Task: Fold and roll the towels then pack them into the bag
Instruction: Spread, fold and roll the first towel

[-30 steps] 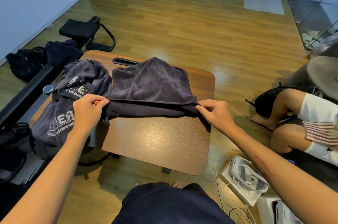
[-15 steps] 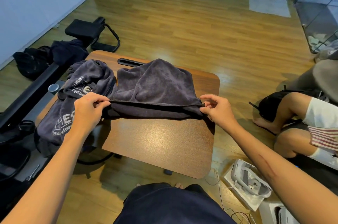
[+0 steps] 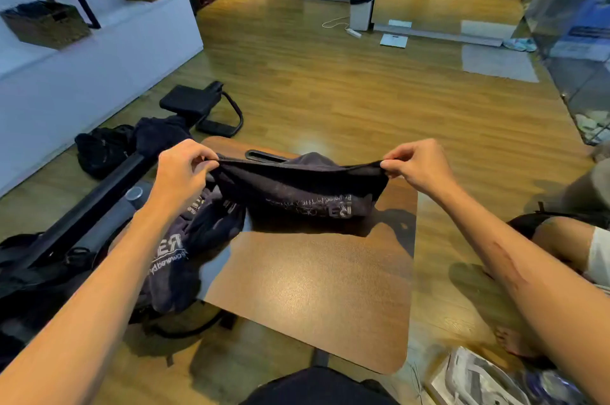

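Note:
A dark grey towel (image 3: pixel 297 193) with pale lettering hangs stretched between my hands above the far half of the small brown table (image 3: pixel 313 289). My left hand (image 3: pixel 180 173) pinches its left corner and my right hand (image 3: pixel 417 165) pinches its right corner, both raised off the tabletop. The towel's lower part sags and touches the table. A second dark towel (image 3: pixel 175 256) with the same lettering lies crumpled over the table's left edge. A black bag (image 3: pixel 102 150) sits on the floor at the far left.
A black exercise machine (image 3: pixel 109 186) runs along the table's left side. Another person's legs (image 3: pixel 567 239) are on the floor at the right. A white device in an open box (image 3: pixel 475 381) lies at the lower right. Wooden floor stretches beyond the table.
Both hands have lifted the towel's near edge up off the table and carried it away from me; the lettered side now faces me. The camera has tilted up, showing more of the room.

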